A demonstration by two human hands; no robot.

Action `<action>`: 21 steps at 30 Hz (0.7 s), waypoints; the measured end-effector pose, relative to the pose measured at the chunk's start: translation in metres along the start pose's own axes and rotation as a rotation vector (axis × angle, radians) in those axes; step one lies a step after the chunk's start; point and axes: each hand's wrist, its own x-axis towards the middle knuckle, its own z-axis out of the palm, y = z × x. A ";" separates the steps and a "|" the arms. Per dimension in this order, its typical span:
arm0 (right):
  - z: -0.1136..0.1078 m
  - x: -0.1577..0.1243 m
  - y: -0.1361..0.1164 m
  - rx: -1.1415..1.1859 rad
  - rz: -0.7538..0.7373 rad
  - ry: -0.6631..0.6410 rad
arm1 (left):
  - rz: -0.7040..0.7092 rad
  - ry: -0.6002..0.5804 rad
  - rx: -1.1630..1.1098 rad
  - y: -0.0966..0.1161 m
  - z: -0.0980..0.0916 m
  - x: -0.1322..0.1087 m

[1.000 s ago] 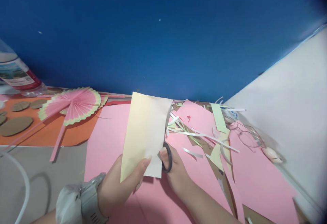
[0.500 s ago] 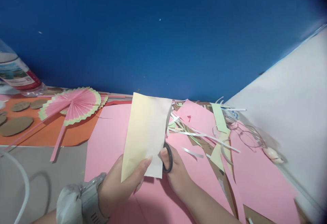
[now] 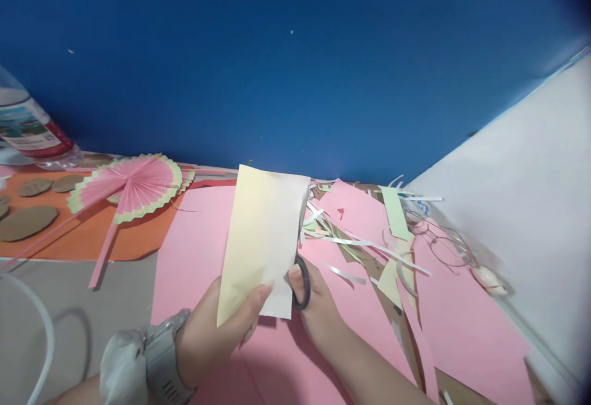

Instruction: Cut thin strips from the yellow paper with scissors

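My left hand (image 3: 217,331) pinches the lower edge of a pale yellow paper sheet (image 3: 261,239) and holds it upright over the pink paper (image 3: 194,239) on the table. A grey watch sits on that wrist. My right hand (image 3: 318,309) is closed on black scissors (image 3: 302,282), thumb through the handle ring, right at the sheet's right edge. The blades are hidden behind the sheet.
A pink and yellow pleated paper fan (image 3: 129,186) lies on orange paper (image 3: 69,239) at the left, with brown cardboard discs (image 3: 28,220) and a plastic bottle (image 3: 28,128) beyond. Paper strips and scraps (image 3: 364,239) and wire-rimmed glasses (image 3: 443,245) lie at the right. A blue wall stands behind.
Hands, sheet and scissors keep nearly the same pose. The view has shifted slightly.
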 end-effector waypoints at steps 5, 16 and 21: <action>-0.001 0.001 0.003 -0.017 -0.002 0.009 | -0.028 -0.039 0.102 -0.001 -0.001 0.000; 0.000 0.000 0.000 -0.018 0.010 0.013 | -0.029 -0.003 0.112 0.001 0.000 -0.002; 0.000 0.000 0.001 -0.013 0.021 0.020 | -0.040 -0.024 0.125 0.001 -0.001 -0.001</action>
